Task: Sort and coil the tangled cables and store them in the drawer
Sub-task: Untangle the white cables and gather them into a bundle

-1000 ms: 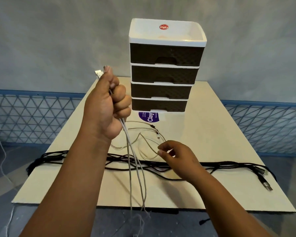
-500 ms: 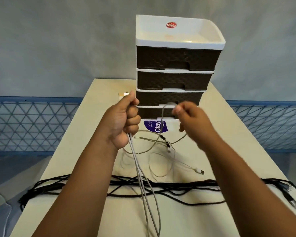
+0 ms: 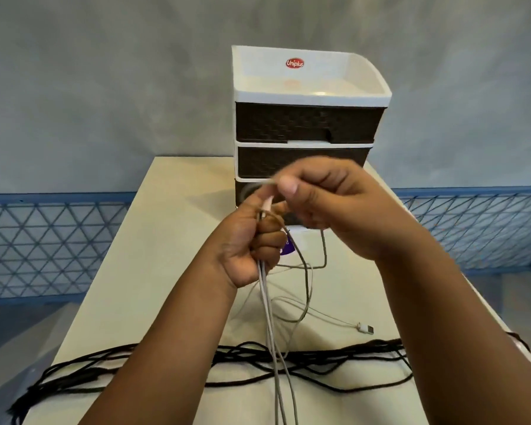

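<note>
A: Where are the hands, taking the drawer unit [image 3: 307, 124] as the mark?

B: Both are raised in front of its lower drawers. The left hand [image 3: 252, 240] is fisted round several strands of the grey cable [image 3: 270, 317], which hang down toward the camera. The right hand [image 3: 328, 204] pinches another stretch of it between thumb and fingers, almost touching the left.

A: Room to move?

B: Left of the unit the bench [image 3: 141, 271] is bare out to its edge. In front of the unit, past the hands, black cables [image 3: 288, 357] run across the bench, and their left ends spill over the edge.

A: What can't you see?

B: The hands cover the unit's lower drawers, and the right hand is blurred. The grey strands run out of the bottom of the view. One grey plug [image 3: 366, 328] lies on the bench between the unit and the black cables.

A: The drawers?

B: The two in view are shut, contents hidden. The white top tray [image 3: 313, 96] looks bare.
</note>
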